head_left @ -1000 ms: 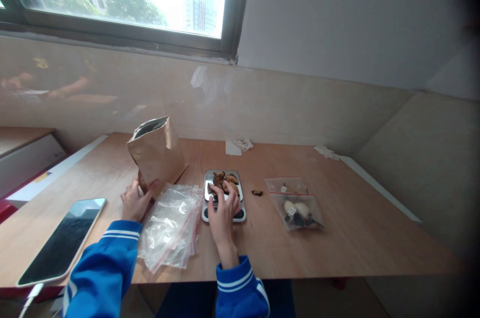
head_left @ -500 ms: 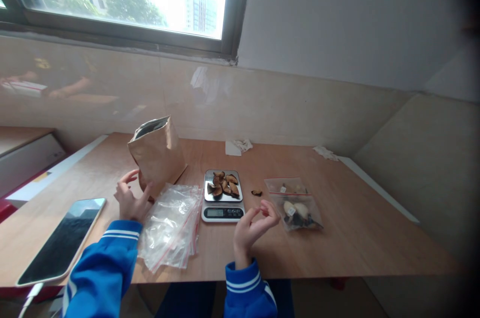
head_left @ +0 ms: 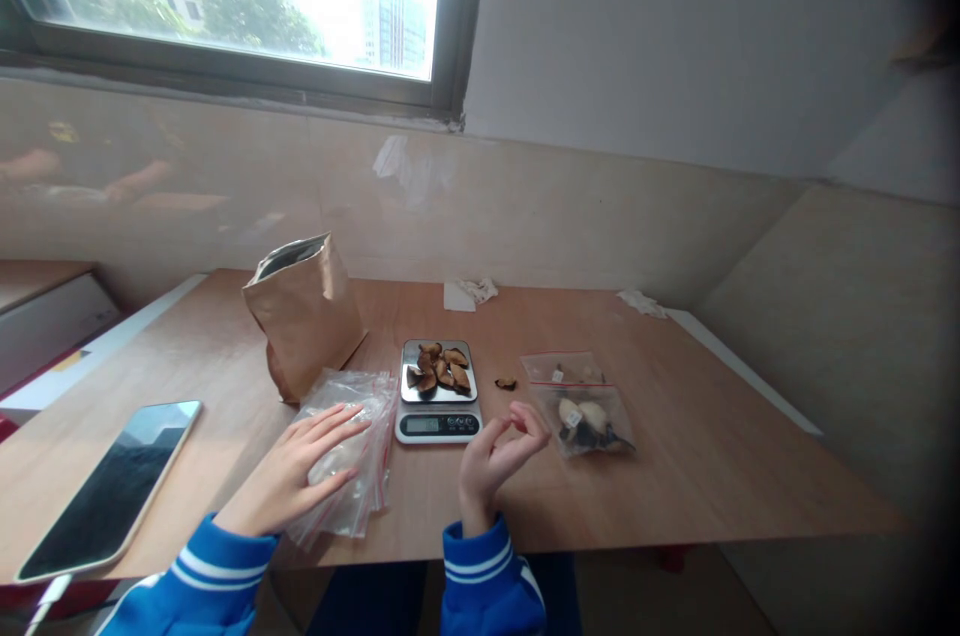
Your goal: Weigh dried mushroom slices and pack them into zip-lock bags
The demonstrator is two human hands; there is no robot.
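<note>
My left hand [head_left: 296, 466] is open, palm down, its fingers spread over a stack of clear zip bags [head_left: 364, 456] with red seal lines. My right hand [head_left: 499, 461] rests near the table's front edge, fingers curled in toward the thumb, nothing visible in it. Between the hands stands a small digital scale [head_left: 439, 426]; its display is lit but too small to read. Several dried mushroom pieces [head_left: 442, 371] lie on its metal plate. One loose piece [head_left: 506, 383] sits on the table to the scale's right. Behind the bags an open brown paper bag [head_left: 304, 316] stands upright.
To the right lie filled zip bags [head_left: 592, 416] with pale and dark contents and small white labels. A phone [head_left: 112, 486] with a cable lies at the left. Crumpled tissues [head_left: 480, 290] are at the back of the wooden table [head_left: 705, 456], below the window.
My left hand has moved right, from beside the paper bag to over the clear zip bags, and turned palm down. The fingers of my right hand have curled in a little more.
</note>
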